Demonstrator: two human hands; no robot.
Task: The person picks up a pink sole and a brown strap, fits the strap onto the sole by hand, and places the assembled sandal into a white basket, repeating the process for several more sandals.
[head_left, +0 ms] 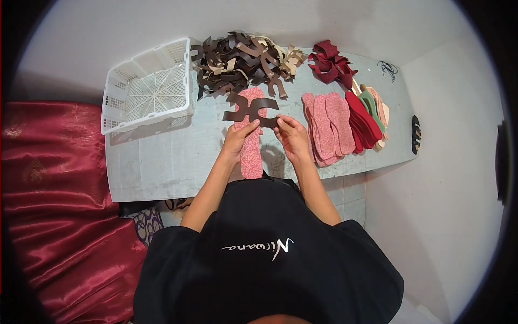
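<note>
My left hand (240, 139) is closed around the edge of a pink patterned insole (251, 156), its thumb pressing near a dark brown sandal strap (251, 109). The H-shaped strap lies across the upper part of the insole, its arms reaching out past both sides. Between its fingertips, my right hand (292, 137) pinches the lower right arm of the strap. Both pieces are held above the near side of the table, and the insole's underside is hidden.
Brown and beige straps (243, 62) lie heaped at the back of the table (151, 167), beside a white plastic basket (186, 86). To the right are dark red straps (330, 62), stacked pink insoles (329, 127), red insoles (362, 123), a sandal (416, 135) and dark cord (387, 69).
</note>
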